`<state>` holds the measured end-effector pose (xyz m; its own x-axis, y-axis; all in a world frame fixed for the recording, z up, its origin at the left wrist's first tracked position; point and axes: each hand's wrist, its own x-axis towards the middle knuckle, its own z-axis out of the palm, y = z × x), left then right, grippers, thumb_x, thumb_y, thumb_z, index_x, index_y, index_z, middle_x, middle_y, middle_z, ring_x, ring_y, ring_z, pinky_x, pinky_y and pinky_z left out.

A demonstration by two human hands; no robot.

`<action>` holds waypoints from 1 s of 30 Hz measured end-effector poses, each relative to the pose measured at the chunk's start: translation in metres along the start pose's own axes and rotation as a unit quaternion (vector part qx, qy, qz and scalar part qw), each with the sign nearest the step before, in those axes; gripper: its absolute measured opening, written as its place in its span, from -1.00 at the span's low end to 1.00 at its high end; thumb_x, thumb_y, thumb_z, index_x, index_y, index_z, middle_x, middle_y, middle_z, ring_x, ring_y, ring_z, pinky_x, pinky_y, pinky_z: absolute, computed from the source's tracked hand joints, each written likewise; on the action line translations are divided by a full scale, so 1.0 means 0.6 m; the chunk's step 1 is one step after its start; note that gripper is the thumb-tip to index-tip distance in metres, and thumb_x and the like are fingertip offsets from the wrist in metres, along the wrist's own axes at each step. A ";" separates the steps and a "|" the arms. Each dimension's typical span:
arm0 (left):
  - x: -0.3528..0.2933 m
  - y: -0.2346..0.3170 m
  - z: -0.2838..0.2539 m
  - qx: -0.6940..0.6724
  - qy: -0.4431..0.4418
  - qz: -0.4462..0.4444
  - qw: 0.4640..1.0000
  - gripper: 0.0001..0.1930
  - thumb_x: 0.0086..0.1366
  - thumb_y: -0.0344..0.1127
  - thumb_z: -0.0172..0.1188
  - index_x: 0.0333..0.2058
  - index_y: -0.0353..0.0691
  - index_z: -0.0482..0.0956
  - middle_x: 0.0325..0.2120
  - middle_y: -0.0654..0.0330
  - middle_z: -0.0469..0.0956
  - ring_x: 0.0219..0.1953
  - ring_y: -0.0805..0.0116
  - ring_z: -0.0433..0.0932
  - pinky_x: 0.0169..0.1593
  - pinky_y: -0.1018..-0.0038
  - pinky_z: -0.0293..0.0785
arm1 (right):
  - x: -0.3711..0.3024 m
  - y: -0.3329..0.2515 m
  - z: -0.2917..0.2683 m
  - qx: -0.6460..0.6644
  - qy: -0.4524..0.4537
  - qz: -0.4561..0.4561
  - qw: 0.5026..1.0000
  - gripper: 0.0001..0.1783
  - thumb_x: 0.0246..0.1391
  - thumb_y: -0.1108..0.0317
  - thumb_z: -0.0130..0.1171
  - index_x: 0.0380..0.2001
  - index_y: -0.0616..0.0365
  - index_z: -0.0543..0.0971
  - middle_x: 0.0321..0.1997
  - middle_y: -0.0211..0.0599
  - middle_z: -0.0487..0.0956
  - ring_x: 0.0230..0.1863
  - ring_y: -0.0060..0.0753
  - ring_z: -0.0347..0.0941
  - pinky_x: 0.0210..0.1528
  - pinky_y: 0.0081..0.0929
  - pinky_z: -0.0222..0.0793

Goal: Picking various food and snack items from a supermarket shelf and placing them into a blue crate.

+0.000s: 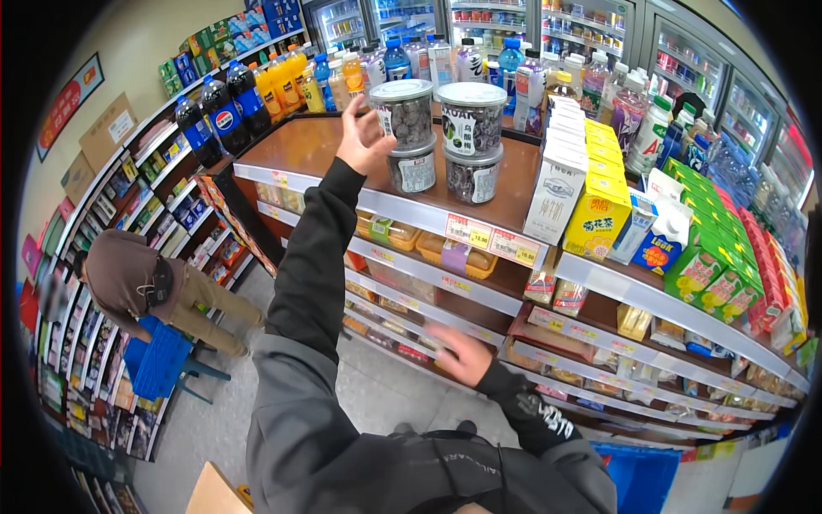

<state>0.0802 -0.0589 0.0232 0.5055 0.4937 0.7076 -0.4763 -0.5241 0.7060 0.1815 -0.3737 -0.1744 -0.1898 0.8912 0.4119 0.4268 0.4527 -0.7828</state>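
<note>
Two stacks of clear plastic jars with dark snacks stand on the brown top shelf [300, 146]. My left hand [364, 137] is raised and grips the left side of the upper left jar [406, 111], which rests on the lower left jar [416, 168]. The right stack [472, 141] stands beside it, untouched. My right hand [462, 355] hangs lower, fingers apart and holding nothing, in front of the lower snack shelves [445, 330].
White, yellow, green and red drink cartons [599, 197] fill the shelf to the right. Soda and juice bottles [257, 94] line the back, with glass-door fridges [548, 26] behind. A person in a brown hoodie [137, 278] crouches at the left by a blue basket [158, 360]. A blue crate [638, 475] sits at the lower right.
</note>
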 end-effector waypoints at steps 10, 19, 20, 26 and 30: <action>0.013 -0.050 0.000 0.081 -0.109 0.007 0.991 -0.19 -0.03 -0.21 0.31 0.10 -0.30 0.01 -0.05 0.08 0.28 -0.01 0.39 0.25 0.03 0.40 0.23 | 0.219 -0.152 -0.080 -0.219 0.239 -0.146 0.935 -0.55 -0.13 0.56 -0.05 -0.05 0.25 0.35 0.04 -0.02 0.31 0.15 0.01 0.16 0.16 -0.24 0.07; 0.018 -0.047 -0.014 -0.049 -0.079 0.003 0.996 -0.48 0.04 -0.26 0.25 -0.07 -0.31 0.25 -0.23 0.18 0.44 -0.20 0.45 0.43 -0.12 0.51 0.36 | 0.328 -0.146 -0.032 -0.301 0.373 -0.091 0.873 -0.43 -0.03 0.44 -0.03 0.10 0.30 0.17 0.16 0.01 0.18 0.24 -0.06 0.03 0.22 -0.31 -0.05; 0.017 -0.040 -0.018 -0.058 -0.086 0.003 0.995 -0.48 0.04 -0.26 0.25 -0.07 -0.31 0.25 -0.23 0.18 0.44 -0.20 0.45 0.43 -0.12 0.51 0.36 | 0.336 -0.147 -0.032 -0.309 0.378 -0.084 0.869 -0.43 -0.03 0.44 -0.03 0.10 0.30 0.17 0.16 0.01 0.18 0.24 -0.06 0.03 0.22 -0.31 -0.05; -0.030 0.064 -0.070 -0.058 -0.063 0.109 0.990 -0.35 -0.01 -0.22 0.26 -0.01 -0.37 0.16 -0.18 0.06 0.43 -0.18 0.37 0.45 -0.11 0.47 0.37 | 0.383 -0.187 0.000 -0.235 0.361 -0.072 0.900 -0.15 -0.13 0.36 0.15 0.17 0.39 -0.06 0.19 0.12 0.07 0.25 0.01 -0.04 0.25 -0.31 -0.13; -0.107 0.124 -0.067 0.061 -0.098 0.190 0.975 -0.24 -0.11 -0.17 0.33 -0.01 -0.40 0.12 -0.19 -0.05 0.42 -0.13 0.20 0.47 -0.10 0.41 0.38 | 0.371 -0.203 0.049 -0.211 0.348 -0.086 0.909 -0.02 -0.23 0.43 0.18 0.18 0.36 -0.20 0.18 0.12 0.02 0.25 -0.05 -0.04 0.24 -0.29 -0.11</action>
<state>-0.0167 -0.1016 0.0313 0.4425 0.1110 0.8899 -0.5738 -0.7275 0.3760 0.0609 -0.2296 -0.0009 0.2576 0.5081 0.8219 0.7727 0.4024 -0.4910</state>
